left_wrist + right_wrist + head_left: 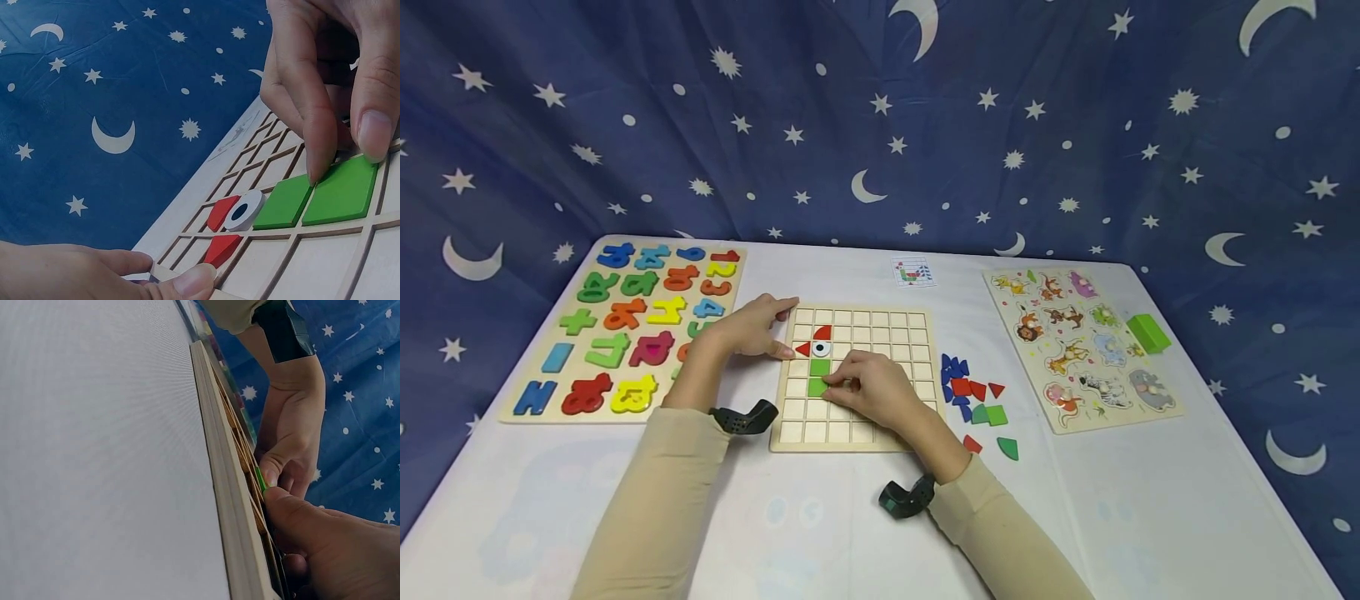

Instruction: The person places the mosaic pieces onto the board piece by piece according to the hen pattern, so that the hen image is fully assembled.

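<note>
A wooden grid board [842,447] lies before me. My left hand [748,327] touches its left edge, thumb and forefinger spread apart along the frame. With thumb and forefinger, my right hand [880,387] pinches the edge of a green square tile [340,190], which lies over a grid cell. Directly above it in the head view sits another green square [820,367]. Past that come a white eye tile [822,348], a red triangle [803,349] to its left and a red rounded piece [823,332] above. In the right wrist view only a thin green edge [261,479] shows.
Loose blue pieces [953,367], red pieces and green pieces [996,415] lie right of the board. A pattern card [913,272] is behind it. At left lies a number puzzle [568,333]; at right, an animal puzzle [1037,358] and a green block [1147,333].
</note>
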Available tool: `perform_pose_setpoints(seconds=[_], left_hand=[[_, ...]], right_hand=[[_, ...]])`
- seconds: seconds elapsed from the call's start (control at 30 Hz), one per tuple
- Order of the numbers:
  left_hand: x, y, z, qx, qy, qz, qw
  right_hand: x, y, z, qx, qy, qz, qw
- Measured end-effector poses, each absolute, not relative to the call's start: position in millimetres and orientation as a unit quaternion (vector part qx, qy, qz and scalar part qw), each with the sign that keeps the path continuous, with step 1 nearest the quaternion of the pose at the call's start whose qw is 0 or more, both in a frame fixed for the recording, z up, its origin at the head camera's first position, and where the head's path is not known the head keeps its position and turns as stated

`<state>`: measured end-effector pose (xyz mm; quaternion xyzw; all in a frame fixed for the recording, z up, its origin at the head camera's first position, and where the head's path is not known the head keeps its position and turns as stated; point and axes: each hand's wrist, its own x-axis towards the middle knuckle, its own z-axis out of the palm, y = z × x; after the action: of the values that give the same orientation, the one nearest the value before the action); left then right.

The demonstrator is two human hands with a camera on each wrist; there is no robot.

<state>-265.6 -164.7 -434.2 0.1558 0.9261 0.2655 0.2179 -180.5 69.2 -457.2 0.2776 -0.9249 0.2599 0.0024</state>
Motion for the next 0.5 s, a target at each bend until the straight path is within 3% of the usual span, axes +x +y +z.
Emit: perform_pose_setpoints(seconds=[0.5], left_hand=[[-264,-164,-432,0.167,0.925,0.266,0.214]], right_hand=[[-181,69,-435,0.311,-0.93,0.19,-0.048]])
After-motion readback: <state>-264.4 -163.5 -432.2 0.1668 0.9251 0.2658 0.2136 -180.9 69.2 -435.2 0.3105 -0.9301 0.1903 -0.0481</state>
